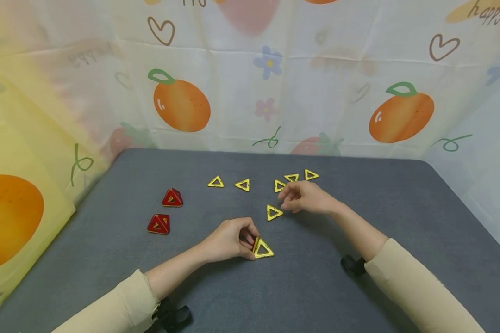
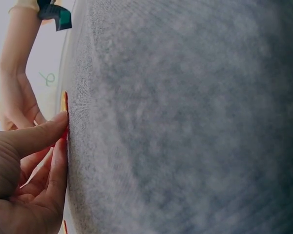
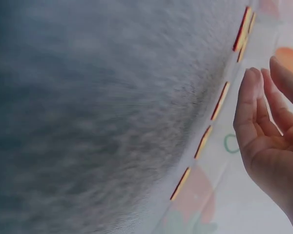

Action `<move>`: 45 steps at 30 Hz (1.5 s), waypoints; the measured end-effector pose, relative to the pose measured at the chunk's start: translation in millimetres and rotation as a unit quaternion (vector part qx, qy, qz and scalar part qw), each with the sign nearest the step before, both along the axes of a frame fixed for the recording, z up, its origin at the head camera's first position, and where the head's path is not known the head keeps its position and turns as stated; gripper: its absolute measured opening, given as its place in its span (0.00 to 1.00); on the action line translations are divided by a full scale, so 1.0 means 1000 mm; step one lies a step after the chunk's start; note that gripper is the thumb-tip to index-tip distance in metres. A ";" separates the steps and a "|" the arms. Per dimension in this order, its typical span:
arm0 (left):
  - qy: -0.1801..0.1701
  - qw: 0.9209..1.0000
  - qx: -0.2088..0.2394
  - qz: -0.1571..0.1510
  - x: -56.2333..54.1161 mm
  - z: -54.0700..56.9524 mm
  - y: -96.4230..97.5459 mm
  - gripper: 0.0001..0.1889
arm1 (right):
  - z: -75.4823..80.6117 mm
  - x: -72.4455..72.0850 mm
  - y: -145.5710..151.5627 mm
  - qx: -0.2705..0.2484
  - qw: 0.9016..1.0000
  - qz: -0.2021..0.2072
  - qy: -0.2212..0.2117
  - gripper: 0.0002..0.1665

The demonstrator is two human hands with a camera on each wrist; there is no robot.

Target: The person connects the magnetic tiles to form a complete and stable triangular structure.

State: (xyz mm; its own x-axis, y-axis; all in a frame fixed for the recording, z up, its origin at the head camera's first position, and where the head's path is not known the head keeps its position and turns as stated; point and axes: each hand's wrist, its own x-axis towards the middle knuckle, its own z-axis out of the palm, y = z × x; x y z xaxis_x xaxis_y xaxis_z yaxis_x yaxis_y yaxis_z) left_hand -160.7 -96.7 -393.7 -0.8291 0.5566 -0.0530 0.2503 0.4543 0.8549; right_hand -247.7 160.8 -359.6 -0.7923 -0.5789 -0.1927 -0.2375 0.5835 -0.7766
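My left hand (image 1: 229, 240) pinches a yellow triangular frame tile (image 1: 270, 254) low over the grey table, at its left edge. A second yellow edge shows by the fingertips, partly hidden by them. In the left wrist view the thumb and fingers (image 2: 58, 161) close on a thin piece with red and yellow edges. My right hand (image 1: 306, 196) hovers with loosely bent fingers and holds nothing. Just below its fingertips lies another yellow triangle tile (image 1: 268, 213). A further triangle tile (image 1: 278, 186) is partly covered by that hand in the head view.
Toward the back lie more yellow triangle tiles, among them one at left (image 1: 215, 186), one beside it (image 1: 247, 186) and one at far right (image 1: 308, 177). Two red pyramids, a rear one (image 1: 178, 196) and a front one (image 1: 165, 224), stand left. A patterned curtain (image 1: 233, 92) hangs behind the table.
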 end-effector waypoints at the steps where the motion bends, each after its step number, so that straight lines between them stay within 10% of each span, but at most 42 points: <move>1: -0.002 1.000 0.002 0.000 0.000 0.000 0.000 0.20 | 0.000 -0.003 -0.001 0.003 1.000 0.002 -0.002 0.16; 45: -0.011 1.000 0.005 -0.005 0.000 0.000 -0.002 0.20 | -0.018 -0.012 -0.014 0.033 0.995 0.091 0.033 0.24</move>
